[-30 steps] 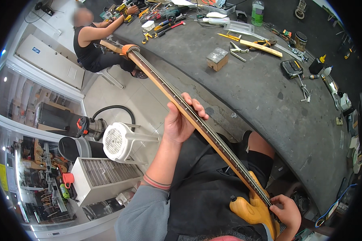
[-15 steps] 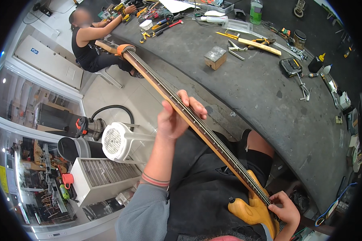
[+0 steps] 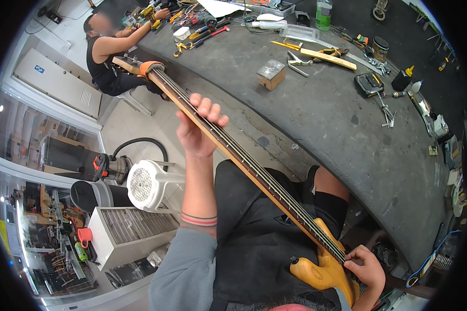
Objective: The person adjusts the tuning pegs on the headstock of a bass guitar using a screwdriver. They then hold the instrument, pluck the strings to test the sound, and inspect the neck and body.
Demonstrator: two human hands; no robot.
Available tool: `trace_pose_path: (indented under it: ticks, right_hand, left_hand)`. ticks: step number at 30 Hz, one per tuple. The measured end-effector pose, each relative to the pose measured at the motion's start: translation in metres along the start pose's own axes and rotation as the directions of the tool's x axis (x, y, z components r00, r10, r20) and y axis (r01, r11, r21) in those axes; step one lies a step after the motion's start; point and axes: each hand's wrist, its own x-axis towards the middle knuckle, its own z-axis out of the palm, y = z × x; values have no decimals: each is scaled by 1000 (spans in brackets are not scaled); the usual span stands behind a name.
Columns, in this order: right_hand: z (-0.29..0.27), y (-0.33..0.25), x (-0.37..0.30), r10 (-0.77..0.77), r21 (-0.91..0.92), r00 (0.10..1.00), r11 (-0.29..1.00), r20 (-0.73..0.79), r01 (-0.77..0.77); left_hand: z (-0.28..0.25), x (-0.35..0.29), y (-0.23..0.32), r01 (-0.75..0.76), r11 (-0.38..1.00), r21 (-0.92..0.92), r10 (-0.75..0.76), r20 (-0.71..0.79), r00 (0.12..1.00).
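A bass guitar with a honey-coloured wooden body (image 3: 320,272) lies across my lap, its long dark fingerboard slanting up to the far left. My left hand (image 3: 201,127) wraps the upper part of the neck, thumb on the near side and fingers curled over the strings. Near the headstock (image 3: 126,64), an orange padded band (image 3: 151,68) circles the neck. My right hand (image 3: 366,267) is at the body end of the fingerboard, thumb and forefinger closed at the strings. Its other fingers are curled and partly hidden.
A dark workbench (image 3: 327,114) curves along the right, bearing a small block (image 3: 271,74), pliers (image 3: 298,63), a wooden strip (image 3: 328,59) and many tools. Another person (image 3: 109,57) sits at its far left end. A white stool (image 3: 146,185), a vacuum cleaner (image 3: 111,167) and a drawer cabinet (image 3: 132,225) stand left.
My left hand has slid up the neck toward the headstock, its fingers now curled over the strings. My right hand stays by the strings. The view has shifted slightly.
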Motion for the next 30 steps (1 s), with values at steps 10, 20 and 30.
trace_pose_path:
  ticks: [10,20,30]
  right_hand:
    - [0,13,6,38,205,991,977,126,-63]
    - [-6,-13,1,62,-9,996,998,66,-61]
    - [1,-10,-3,1,-151,997,989,-77,-13]
  left_hand:
    - [-10,-6,2,126,991,51,-131,109,985]
    - [-8,-8,13,154,986,71,-160,83,984]
    - [-5,-4,4,112,992,60,-117,85,990]
